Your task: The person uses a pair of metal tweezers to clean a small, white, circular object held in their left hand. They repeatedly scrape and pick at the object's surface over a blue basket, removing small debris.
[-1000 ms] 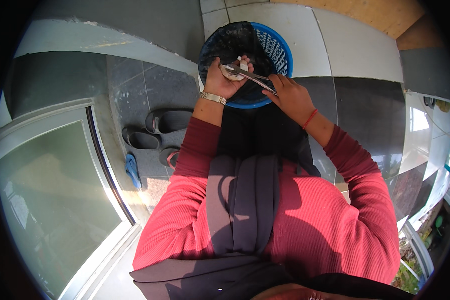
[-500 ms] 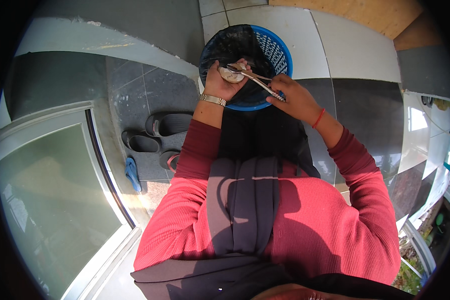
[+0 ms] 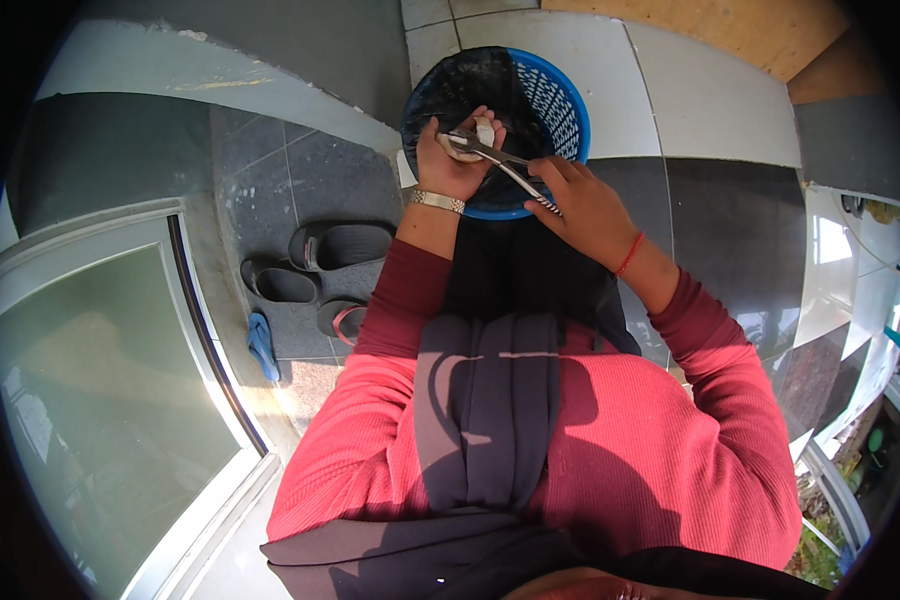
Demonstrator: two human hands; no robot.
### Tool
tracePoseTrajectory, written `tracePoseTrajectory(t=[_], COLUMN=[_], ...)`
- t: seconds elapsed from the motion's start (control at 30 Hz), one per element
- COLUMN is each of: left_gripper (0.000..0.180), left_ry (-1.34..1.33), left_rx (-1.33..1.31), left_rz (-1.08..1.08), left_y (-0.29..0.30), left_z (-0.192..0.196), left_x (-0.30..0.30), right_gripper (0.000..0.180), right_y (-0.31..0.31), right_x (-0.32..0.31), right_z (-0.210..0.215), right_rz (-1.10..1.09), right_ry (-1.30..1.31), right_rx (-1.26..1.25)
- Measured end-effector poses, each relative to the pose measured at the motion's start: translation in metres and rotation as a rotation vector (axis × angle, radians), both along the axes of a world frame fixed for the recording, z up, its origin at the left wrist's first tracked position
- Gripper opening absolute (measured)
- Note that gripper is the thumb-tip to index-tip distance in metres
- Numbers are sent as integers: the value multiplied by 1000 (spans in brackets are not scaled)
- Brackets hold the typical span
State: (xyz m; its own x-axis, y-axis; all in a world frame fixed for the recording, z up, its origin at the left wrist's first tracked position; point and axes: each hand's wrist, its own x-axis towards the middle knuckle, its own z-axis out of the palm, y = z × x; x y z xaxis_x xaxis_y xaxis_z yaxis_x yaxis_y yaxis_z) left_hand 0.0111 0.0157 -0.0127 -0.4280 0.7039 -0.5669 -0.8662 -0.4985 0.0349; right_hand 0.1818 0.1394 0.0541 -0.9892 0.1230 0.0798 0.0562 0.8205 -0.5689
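Observation:
My left hand (image 3: 455, 170), palm up with its fingers curled, holds a pale, rounded thing (image 3: 460, 154) over a blue plastic basket (image 3: 573, 105). I cannot make out its kind. My right hand (image 3: 588, 205) is closed around the handle end of a silvery metal tool (image 3: 515, 177). The tool has two long arms that meet at its head, and one arm looks ridged or twisted. Its head lies on the pale thing in my left palm and hides part of it. Black plastic lining (image 3: 450, 85) covers the basket's left side.
Left of my left arm, dark slip-on shoes (image 3: 345, 246), a dark sandal with a pink strap (image 3: 342, 320) and a blue flip-flop (image 3: 262, 345) lie on grey tiles. A framed glass door (image 3: 120, 400) stands at the left. Wooden board (image 3: 710, 25) lies at the far right.
My right hand has shifted slightly left, and the tool now sits at a steeper slant. The pale thing looks turned or tilted in my left hand, with less of its broad face showing.

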Motion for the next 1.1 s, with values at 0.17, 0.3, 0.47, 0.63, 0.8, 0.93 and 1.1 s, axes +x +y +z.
tracePoseTrajectory(t=[0.17, 0.3, 0.47, 0.63, 0.8, 0.93, 1.1], left_gripper=[62, 62, 59, 54, 48, 39, 31], left_ry=[-38, -16, 72, 105, 188, 138, 106], left_rx=[57, 61, 19, 11, -41, 76, 222], left_rz=[38, 42, 39, 228, 412, 397, 281], left_y=[0, 2, 2, 9, 18, 14, 9], left_z=[-3, -2, -1, 0, 5, -7, -8], left_x=[0, 3, 5, 16, 26, 22, 28], right_gripper=[42, 46, 46, 51, 56, 49, 41], right_y=[-10, -24, -31, -38, -38, -37, -26], right_x=[0, 3, 4, 3, 5, 6, 5], right_z=[13, 23, 31, 37, 15, 18, 12], right_rz=[-53, -149, -156, -162, -137, -229, -203], right_ry=[-39, -34, -101, -237, -107, -142, -129], right_rx=[72, 32, -28, -246, -471, -621, -560])
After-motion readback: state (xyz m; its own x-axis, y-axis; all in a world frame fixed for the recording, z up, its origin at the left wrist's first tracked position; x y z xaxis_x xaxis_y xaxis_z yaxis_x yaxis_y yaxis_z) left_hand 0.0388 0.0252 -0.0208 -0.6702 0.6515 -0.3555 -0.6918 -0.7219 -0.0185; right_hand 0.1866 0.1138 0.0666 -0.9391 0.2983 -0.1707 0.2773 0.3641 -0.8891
